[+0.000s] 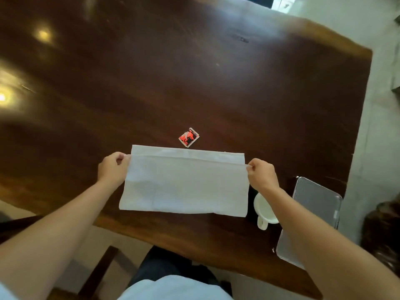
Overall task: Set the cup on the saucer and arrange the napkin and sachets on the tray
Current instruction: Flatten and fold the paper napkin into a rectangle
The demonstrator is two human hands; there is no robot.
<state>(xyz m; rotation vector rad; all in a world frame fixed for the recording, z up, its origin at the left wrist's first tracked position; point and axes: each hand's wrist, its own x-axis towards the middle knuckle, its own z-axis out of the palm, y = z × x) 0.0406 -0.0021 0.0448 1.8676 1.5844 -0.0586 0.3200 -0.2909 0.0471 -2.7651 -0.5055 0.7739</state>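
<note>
A white napkin (186, 185) lies spread on the dark wooden table (194, 83), its near layer lifted and held taut over the far layer. My left hand (112, 168) pinches the napkin's left corner and my right hand (263, 173) pinches its right corner. A red sachet (189, 137) lies flat just beyond the napkin's far edge. A white cup (265, 210) sits to the right of the napkin, partly hidden under my right forearm, handle toward me. A silver metal tray (313, 204) lies at the table's right edge. No saucer is visible.
The table's right edge runs beside a pale floor (381, 126). A wooden chair (104, 269) stands below the near edge by my legs. Bright lamp reflections sit on the left of the tabletop.
</note>
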